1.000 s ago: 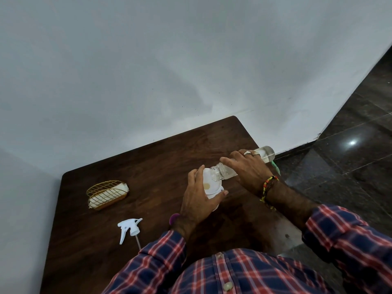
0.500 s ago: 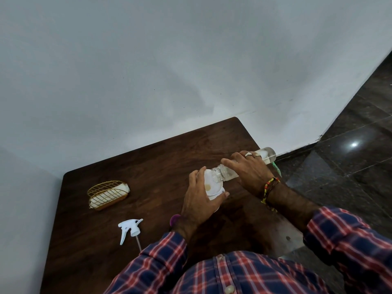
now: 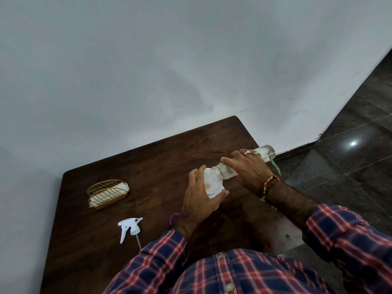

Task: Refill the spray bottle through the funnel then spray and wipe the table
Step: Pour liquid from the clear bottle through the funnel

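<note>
My right hand (image 3: 249, 169) grips a clear plastic water bottle (image 3: 266, 152) tilted nearly flat, its open mouth over a white funnel (image 3: 211, 183). My left hand (image 3: 198, 201) curls around the funnel and the white spray bottle under it; the bottle's body is mostly hidden by that hand. The white trigger spray head (image 3: 129, 227) with its dip tube lies loose on the dark wooden table (image 3: 148, 166), left of my left arm. A white cloth (image 3: 106, 195) sits in a gold wire basket at the left.
The gold wire basket (image 3: 107, 193) stands near the table's left side. A small purple object (image 3: 175, 217) peeks out beside my left wrist. A white wall runs behind the table; a dark tiled floor (image 3: 350, 166) lies beyond its right edge.
Hardly anything has moved. Both hands keep their holds and the water bottle stays tilted over the funnel.
</note>
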A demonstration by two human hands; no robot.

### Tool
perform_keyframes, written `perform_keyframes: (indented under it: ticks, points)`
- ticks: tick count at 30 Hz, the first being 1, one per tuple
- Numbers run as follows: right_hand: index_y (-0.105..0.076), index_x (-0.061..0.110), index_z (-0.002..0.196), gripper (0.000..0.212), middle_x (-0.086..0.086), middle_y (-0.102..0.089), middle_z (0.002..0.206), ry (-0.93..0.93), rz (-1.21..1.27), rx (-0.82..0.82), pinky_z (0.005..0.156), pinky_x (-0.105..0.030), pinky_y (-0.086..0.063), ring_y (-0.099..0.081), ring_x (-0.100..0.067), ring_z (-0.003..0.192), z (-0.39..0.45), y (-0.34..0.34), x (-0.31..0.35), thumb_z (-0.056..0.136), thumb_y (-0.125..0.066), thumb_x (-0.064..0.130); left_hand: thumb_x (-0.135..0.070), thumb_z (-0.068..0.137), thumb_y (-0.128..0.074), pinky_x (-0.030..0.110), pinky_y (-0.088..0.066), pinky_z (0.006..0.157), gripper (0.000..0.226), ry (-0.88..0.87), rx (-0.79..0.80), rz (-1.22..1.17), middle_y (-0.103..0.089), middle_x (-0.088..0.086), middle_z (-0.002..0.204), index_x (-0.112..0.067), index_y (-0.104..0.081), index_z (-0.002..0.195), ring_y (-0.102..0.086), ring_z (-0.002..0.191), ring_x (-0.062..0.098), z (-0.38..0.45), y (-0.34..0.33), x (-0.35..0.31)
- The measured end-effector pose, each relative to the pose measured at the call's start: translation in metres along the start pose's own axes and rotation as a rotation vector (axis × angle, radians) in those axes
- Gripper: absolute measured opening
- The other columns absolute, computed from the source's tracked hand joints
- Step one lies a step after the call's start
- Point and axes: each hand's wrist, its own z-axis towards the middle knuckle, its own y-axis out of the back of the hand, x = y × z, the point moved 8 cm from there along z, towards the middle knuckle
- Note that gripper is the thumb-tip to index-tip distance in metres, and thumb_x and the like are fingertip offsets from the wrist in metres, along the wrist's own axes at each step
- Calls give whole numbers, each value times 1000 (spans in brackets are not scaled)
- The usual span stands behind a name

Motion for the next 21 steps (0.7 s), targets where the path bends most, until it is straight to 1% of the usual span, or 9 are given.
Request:
perform_keyframes:
  ticks: [3,6,13,16,21]
  points:
    - [-45,30,127,67,-7,-61,110,4,10,-16,87,-48,-49,-60,-32,101,0,0,1,69,-74,15,-63,71,-74,15,-36,90,100,-11,-14,-3,-27,-3,146,-22,-26,149,-41,124,9,-1,2,-2]
    - [-46,29,128,65,-8,-61,111,5,15,-23,88,-49,-49,-60,-32,102,0,1,1,70,-73,15,-63,71,-74,15,-37,88,100,-15,-21,-7,-28,-3,145,-22,-27,149,-42,122,8,-1,3,-3]
    - [-44,29,131,63,-7,-59,116,1,12,1,94,-49,-46,-57,-32,108,0,2,1,75,-71,18,-65,70,-73,18,-37,91,101,-4,-9,6,-26,-3,147,-23,-25,149,-41,126,11,-1,2,-2]
    - [-44,28,134,63,-8,-58,119,6,16,12,96,-49,-45,-55,-32,112,0,3,1,78,-69,17,-66,70,-72,16,-35,91,102,2,-6,17,-26,-4,147,-23,-24,149,-40,125,9,-1,2,-2]
    - [-43,29,133,65,-8,-58,118,10,10,22,93,-50,-48,-56,-32,110,0,1,2,75,-72,17,-66,70,-72,17,-36,92,102,6,-3,10,-26,-4,147,-23,-24,149,-40,125,10,-1,2,-2]
